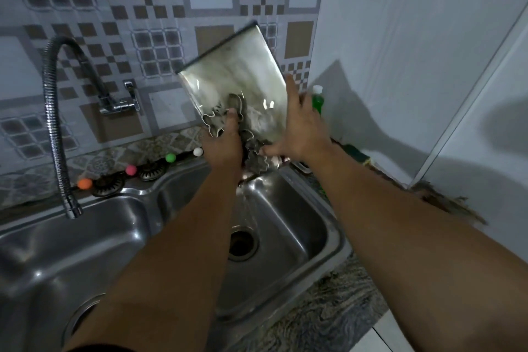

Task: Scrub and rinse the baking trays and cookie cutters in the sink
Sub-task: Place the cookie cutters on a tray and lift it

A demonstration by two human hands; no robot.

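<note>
We hold the tray (240,77) tilted up above the back of the right sink (285,217) basin, both arms stretched forward. Our left hand (224,143) grips cutters (220,120) against the tray's lower edge; our right hand (300,128) lies flat, fingers straight, along its right side

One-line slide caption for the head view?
Both hands tilt a tray of cookie cutters over the sink.

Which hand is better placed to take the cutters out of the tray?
Left. The left hand already grips the cutters in the tilted tray; the right hand supports the tray's edge with straight fingers.
</note>
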